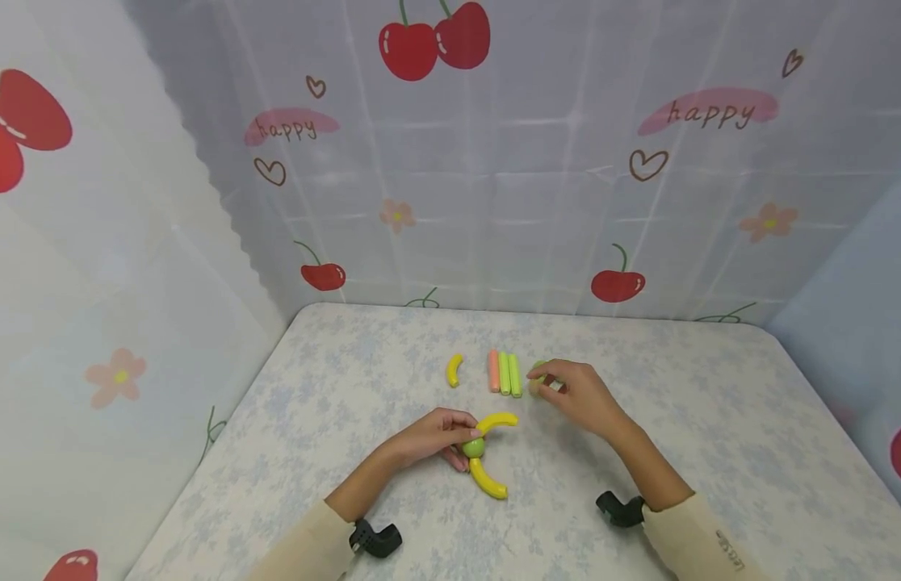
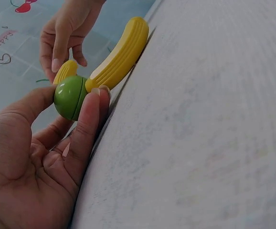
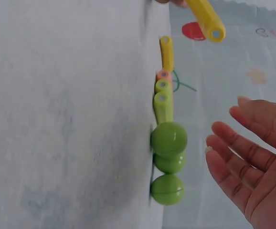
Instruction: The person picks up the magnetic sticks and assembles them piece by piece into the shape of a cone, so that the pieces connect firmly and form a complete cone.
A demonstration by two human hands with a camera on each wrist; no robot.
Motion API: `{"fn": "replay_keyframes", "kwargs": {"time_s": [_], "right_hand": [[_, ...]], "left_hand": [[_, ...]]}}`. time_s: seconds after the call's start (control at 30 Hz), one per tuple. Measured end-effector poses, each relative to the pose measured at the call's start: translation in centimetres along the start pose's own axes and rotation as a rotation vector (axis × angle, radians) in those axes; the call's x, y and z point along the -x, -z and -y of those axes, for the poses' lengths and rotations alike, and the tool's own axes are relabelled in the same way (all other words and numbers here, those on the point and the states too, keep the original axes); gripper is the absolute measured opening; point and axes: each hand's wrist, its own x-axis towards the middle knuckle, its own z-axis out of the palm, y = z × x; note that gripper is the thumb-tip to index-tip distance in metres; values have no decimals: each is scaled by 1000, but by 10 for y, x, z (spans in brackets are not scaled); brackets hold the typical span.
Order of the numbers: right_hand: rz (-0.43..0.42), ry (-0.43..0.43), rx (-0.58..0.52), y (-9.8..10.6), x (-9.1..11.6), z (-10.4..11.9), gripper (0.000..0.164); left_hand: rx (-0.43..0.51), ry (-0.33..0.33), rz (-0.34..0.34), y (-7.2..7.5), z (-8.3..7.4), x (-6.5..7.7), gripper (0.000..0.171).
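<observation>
The left hand pinches a green ball between thumb and fingers, at the near middle of the table; two curved yellow pieces are joined to it, one nearer, one farther. The right hand, fingers parted and holding nothing, hovers by three loose green balls. To their left lie two light-green sticks, a pink stick and a separate yellow piece.

A white rounded-corner tabletop patterned in pale blue-grey stands before glossy, creased grey-white sheeting printed with red cherries and peach flowers.
</observation>
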Motion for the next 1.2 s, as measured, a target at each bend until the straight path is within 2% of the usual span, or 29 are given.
{"fn": "replay_keyframes", "kwargs": {"time_s": [0.1, 0.37, 0.7, 1.0, 1.2], "right_hand": [[-2, -15, 47, 1, 0, -8, 25], [102, -101, 137, -5, 2, -17, 28], [145, -79, 228, -7, 0, -15, 33], [254, -156, 172, -8, 0, -11, 33], [282, -94, 121, -7, 1, -12, 31]], "left_hand": [[10, 1, 1, -1, 0, 1, 25], [11, 9, -4, -1, -2, 2, 29], [18, -4, 6, 1, 1, 0, 30], [11, -14, 14, 3, 2, -1, 29], [22, -3, 7, 1, 1, 0, 29]]}}
